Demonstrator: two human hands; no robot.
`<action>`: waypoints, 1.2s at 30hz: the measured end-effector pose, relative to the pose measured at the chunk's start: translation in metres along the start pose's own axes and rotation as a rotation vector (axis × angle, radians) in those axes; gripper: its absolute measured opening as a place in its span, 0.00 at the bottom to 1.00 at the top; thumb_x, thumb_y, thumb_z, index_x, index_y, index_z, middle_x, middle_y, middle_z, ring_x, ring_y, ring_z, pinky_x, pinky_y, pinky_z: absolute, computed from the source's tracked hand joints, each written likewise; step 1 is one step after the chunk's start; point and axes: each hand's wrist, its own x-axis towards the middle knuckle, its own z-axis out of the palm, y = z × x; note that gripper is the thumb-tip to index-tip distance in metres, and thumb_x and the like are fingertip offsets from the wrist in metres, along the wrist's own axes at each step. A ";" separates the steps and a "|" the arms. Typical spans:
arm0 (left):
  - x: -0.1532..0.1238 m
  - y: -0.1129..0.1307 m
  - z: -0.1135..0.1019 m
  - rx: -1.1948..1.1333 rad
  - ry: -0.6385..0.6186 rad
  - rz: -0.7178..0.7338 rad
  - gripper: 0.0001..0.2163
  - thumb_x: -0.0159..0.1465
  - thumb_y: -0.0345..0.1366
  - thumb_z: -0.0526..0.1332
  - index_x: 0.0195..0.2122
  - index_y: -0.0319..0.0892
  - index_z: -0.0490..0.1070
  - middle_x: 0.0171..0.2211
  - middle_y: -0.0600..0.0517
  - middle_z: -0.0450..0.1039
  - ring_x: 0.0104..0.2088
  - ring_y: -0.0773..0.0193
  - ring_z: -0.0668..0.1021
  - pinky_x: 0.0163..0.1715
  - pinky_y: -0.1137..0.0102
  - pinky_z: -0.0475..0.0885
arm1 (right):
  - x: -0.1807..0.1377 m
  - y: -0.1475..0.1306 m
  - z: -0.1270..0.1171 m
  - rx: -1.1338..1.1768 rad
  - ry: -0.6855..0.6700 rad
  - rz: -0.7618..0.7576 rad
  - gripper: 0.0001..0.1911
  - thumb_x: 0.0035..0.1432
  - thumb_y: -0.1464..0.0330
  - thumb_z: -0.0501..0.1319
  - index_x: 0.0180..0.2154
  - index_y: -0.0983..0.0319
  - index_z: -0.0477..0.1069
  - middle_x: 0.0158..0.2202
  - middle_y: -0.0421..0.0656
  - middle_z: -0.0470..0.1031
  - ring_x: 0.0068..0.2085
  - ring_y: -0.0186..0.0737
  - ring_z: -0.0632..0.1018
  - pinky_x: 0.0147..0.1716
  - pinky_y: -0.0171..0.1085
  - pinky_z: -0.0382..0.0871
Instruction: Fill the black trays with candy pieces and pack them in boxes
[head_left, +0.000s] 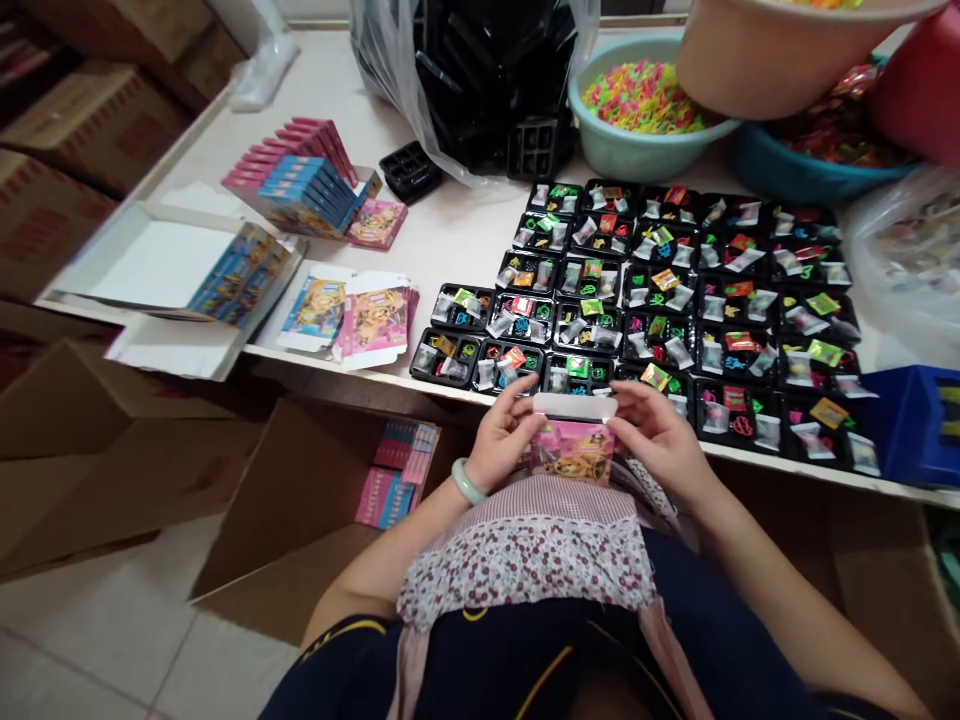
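Observation:
Between both hands, close to my apron, is a small pink printed box (574, 452) with a white flap raised at its far end. My left hand (504, 432) grips its left edge with thumb and fingers; a pale bangle circles that wrist. On the opposite side my right hand (651, 432) pinches the right edge near the flap. Just beyond the box, rows of black compartment trays (589, 328) hold small wrapped pieces and coloured bits. Flat pink cartons (373, 322) and blue cartons (313, 308) lie on the table to the left.
Filled pink and blue boxes (304, 185) stand in a row at the back left. A clear bag of black trays (487, 90) sits behind. A mint basin (645, 110) holds colourful bits. A blue bin (911, 425) is at right; an open cardboard box (292, 510) stands below the table.

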 end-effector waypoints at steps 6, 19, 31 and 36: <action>0.007 0.015 -0.002 0.044 -0.197 0.198 0.07 0.61 0.38 0.65 0.37 0.40 0.76 0.39 0.44 0.78 0.41 0.61 0.80 0.42 0.65 0.75 | -0.003 -0.016 -0.003 -0.214 -0.094 -0.181 0.04 0.59 0.66 0.62 0.36 0.58 0.72 0.38 0.44 0.75 0.41 0.41 0.76 0.38 0.40 0.73; 0.005 0.004 -0.020 0.154 -0.392 0.227 0.07 0.63 0.37 0.62 0.40 0.42 0.76 0.43 0.44 0.77 0.44 0.60 0.79 0.44 0.63 0.75 | -0.018 -0.011 0.002 -0.297 -0.120 -0.208 0.06 0.62 0.65 0.59 0.40 0.56 0.74 0.42 0.47 0.75 0.44 0.44 0.77 0.43 0.46 0.74; 0.054 0.016 0.014 0.193 -0.048 0.163 0.09 0.58 0.34 0.67 0.39 0.44 0.73 0.41 0.50 0.76 0.45 0.61 0.78 0.49 0.64 0.74 | -0.064 0.032 -0.176 -0.763 0.751 0.258 0.11 0.59 0.64 0.58 0.39 0.64 0.75 0.40 0.51 0.75 0.40 0.47 0.76 0.44 0.47 0.71; 0.059 0.018 0.034 0.258 -0.252 0.147 0.07 0.58 0.37 0.67 0.37 0.45 0.74 0.39 0.49 0.77 0.41 0.60 0.79 0.42 0.66 0.76 | -0.096 0.053 -0.268 -1.082 0.887 0.647 0.17 0.60 0.66 0.57 0.46 0.66 0.76 0.47 0.57 0.70 0.44 0.52 0.76 0.47 0.47 0.68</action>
